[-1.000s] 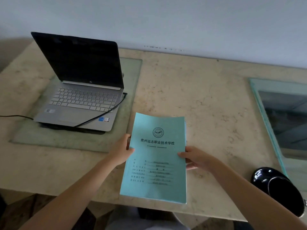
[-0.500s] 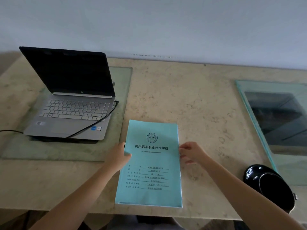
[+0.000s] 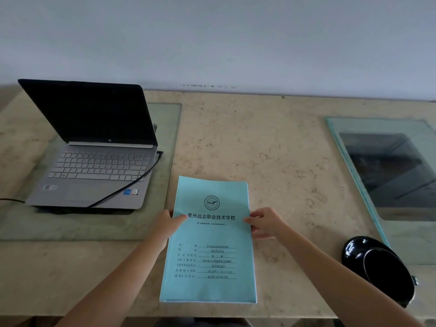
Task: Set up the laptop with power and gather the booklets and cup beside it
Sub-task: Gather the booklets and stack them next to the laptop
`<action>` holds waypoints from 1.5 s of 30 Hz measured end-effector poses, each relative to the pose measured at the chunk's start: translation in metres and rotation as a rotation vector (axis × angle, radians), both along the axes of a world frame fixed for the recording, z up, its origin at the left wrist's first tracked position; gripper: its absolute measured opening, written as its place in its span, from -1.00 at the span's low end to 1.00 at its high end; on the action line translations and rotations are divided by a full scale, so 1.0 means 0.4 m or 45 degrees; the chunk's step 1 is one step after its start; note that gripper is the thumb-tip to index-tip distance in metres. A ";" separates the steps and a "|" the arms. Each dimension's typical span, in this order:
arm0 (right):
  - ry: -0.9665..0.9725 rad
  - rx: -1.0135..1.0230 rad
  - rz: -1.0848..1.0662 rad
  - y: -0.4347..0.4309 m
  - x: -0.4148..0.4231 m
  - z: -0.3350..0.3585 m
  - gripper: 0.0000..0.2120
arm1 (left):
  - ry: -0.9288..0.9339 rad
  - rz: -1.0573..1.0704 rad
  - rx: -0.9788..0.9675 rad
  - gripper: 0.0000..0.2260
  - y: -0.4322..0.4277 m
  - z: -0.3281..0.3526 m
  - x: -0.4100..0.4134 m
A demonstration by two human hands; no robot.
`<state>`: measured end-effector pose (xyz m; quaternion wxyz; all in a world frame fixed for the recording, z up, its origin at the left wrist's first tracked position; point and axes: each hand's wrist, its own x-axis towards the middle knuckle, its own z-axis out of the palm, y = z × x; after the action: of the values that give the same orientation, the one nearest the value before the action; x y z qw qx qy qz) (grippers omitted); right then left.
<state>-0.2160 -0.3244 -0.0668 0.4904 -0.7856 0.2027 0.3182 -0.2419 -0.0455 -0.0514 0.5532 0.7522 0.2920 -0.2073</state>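
Lying flat, thin turquoise printed booklets [image 3: 208,241]

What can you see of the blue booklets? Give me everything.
The booklets are a thin stack of light blue paper-covered pamphlets. They appear to lie flat on the stone table near its front edge, right of the laptop. The top cover shows a round black emblem, a line of large Chinese characters and smaller form lines below. The left hand grips the left edge, thumb on the cover; the right hand pinches the right edge.
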 end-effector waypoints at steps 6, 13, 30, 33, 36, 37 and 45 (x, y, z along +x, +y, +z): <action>0.026 0.128 -0.026 -0.004 -0.013 0.010 -0.86 | -0.124 0.091 -0.243 -0.72 -0.057 0.032 0.024; 0.091 0.484 -0.095 -0.007 -0.016 0.056 -0.53 | -0.265 -0.022 -0.364 -0.74 -0.061 0.115 0.043; -0.781 0.421 0.154 -0.022 0.173 0.341 -0.60 | -0.858 -0.278 -0.239 -0.67 -0.027 0.336 0.208; -0.808 0.331 0.189 -0.020 0.186 0.332 -0.57 | -0.818 -0.227 -0.256 -0.71 -0.030 0.310 0.209; -0.791 0.314 0.215 -0.024 0.196 0.324 -0.55 | -0.773 -0.198 -0.312 -0.71 -0.031 0.287 0.210; -0.781 0.333 0.216 -0.026 0.196 0.320 -0.54 | -0.768 -0.204 -0.310 -0.70 -0.030 0.283 0.213; -0.679 0.644 0.155 -0.020 0.206 0.277 -0.50 | -0.717 -0.018 -0.412 -0.61 -0.080 0.271 0.226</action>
<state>-0.1334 -0.3324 0.0442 0.6847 -0.7056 -0.0643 0.1709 -0.1517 -0.0776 0.0569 0.7233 0.6841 0.0856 -0.0386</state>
